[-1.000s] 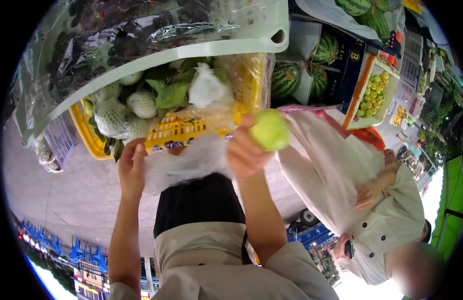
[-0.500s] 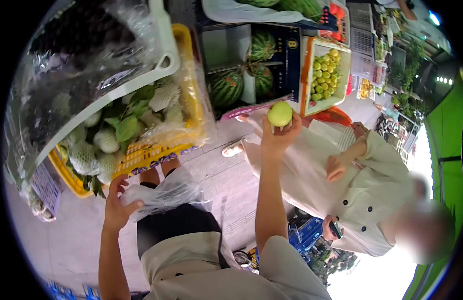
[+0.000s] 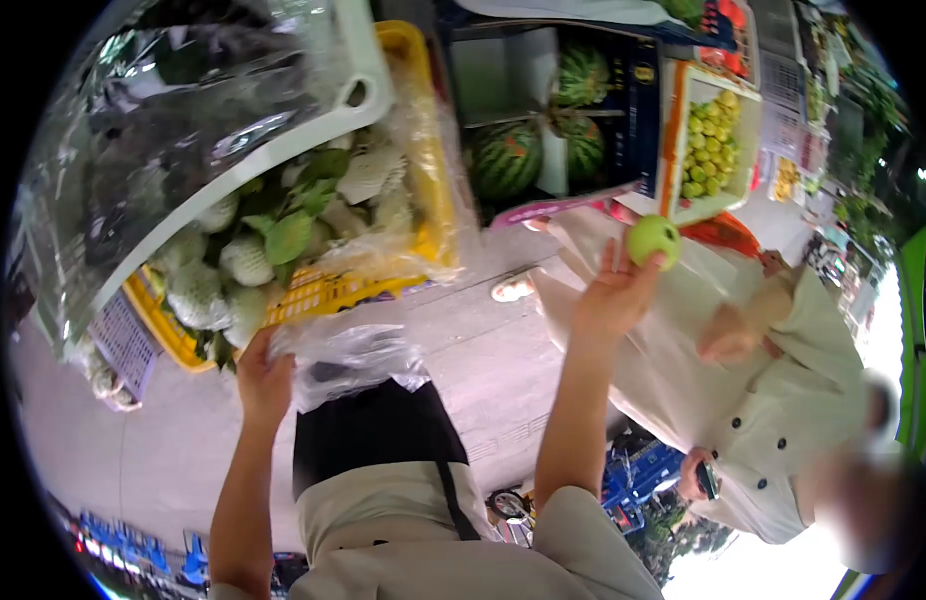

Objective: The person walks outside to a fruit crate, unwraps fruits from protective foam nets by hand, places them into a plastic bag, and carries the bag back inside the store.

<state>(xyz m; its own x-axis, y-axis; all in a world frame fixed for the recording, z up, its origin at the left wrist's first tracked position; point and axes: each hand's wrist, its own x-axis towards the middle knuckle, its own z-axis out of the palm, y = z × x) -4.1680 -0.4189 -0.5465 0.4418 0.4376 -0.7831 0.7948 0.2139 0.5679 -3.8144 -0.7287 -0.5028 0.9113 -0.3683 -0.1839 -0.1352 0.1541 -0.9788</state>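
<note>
My left hand (image 3: 266, 378) is closed on the edge of a clear plastic bag (image 3: 358, 355), which hangs in front of my dark shorts. Stretched out to the right, my right hand (image 3: 615, 295) holds a round green apple (image 3: 653, 242) at its fingertips. A dimple shows on the apple's near side. Behind the apple stands a person in a light coat (image 3: 673, 330). Just beyond my left hand is a yellow crate (image 3: 328, 292) of pale fruit in foam nets (image 3: 246, 260), some with green leaves.
A white-rimmed tray (image 3: 253, 155) under clear plastic film overlaps the yellow crate. Farther off are a box of watermelons (image 3: 508, 160) and a white foam box (image 3: 735, 195) of small yellow-green fruit. The person's hand (image 3: 731, 335) is near my right arm.
My right hand has moved right with the apple and turned. My left hand has closed from spread fingers onto the bag, which is now drawn up wider. The view has shifted.
</note>
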